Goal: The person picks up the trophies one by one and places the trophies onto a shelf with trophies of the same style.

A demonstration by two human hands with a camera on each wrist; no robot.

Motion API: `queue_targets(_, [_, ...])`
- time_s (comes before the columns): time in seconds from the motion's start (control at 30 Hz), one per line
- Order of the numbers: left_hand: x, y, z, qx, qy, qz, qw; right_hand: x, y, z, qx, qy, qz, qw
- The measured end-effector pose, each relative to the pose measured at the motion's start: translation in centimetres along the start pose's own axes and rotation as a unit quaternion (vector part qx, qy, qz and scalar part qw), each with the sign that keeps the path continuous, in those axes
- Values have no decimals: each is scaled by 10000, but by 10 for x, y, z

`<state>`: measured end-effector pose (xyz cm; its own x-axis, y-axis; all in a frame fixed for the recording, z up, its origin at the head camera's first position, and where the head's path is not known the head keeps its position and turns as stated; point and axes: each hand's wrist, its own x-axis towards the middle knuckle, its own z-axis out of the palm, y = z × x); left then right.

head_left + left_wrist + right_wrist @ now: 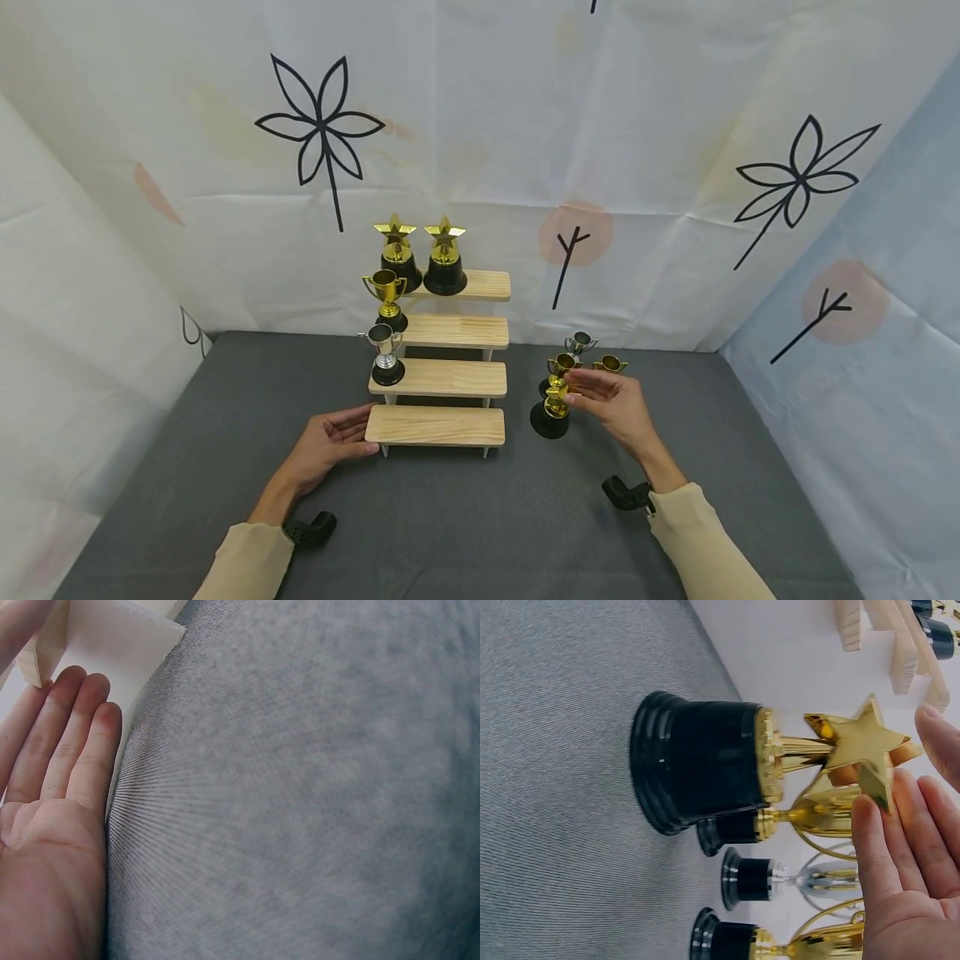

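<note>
"Gold star trophy (550,422) upright on the surface (465,525), right of the stand (435,427), nearer the back edge, and the right hand (611,408) is at it!"
"Fingers nearly straight, parted around its star! Silver cup (581,340) and two gold cups (611,364) bunched close by, towards that back edge."
"Left hand (330,443)?"
"Fingers straight, palm facing the stand, touching the front step's left end!"

Star trophy (769,757) glossy, metallic-looking; stand (442,377) smooth wood; tablecloth (562,533) matt, ribbed cloth.
</note>
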<state>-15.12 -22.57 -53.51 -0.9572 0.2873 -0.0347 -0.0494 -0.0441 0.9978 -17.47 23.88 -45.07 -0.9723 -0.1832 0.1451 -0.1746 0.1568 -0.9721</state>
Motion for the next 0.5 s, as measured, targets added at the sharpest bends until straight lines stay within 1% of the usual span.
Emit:
queue_targets(0.13, [0, 1, 0, -8, -2, -6, 10000, -1, 5, 1, -228, 56, 167, 9996])
queue_targets(0.27, [0, 1, 0, -37, -25, -6, 10000, -1, 10, 3, -376, 92, 211, 9990])
queue_targets(0.5, [0, 0, 0, -28, -46, 9, 10000, -1, 15, 5, -277, 102, 226, 9993])
